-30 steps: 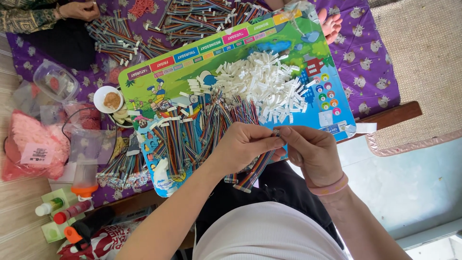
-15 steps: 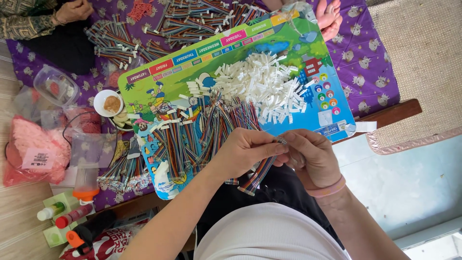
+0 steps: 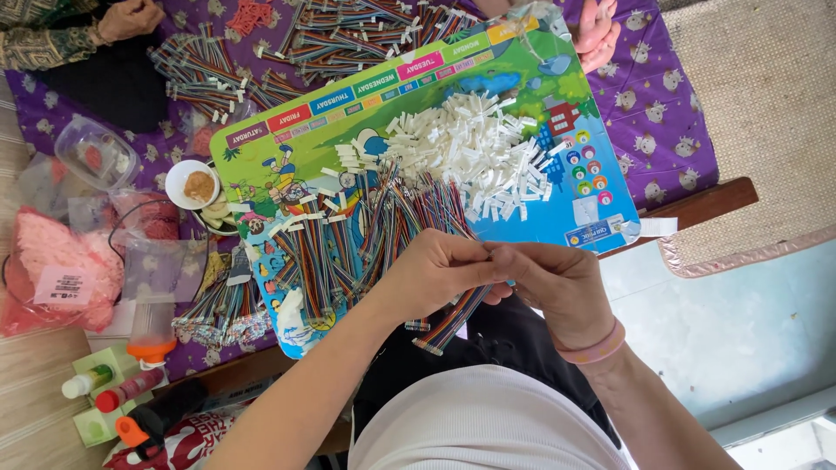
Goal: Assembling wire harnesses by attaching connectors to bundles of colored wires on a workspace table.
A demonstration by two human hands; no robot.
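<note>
Your left hand [image 3: 440,270] and right hand [image 3: 557,283] have drawn together since a second ago; fingers of both are pinched closed on one rainbow ribbon cable [image 3: 453,318]. It hangs clear of the cable pile [image 3: 348,244] on the printed board [image 3: 348,130]; white connectors [image 3: 475,152] lie beyond.
</note>
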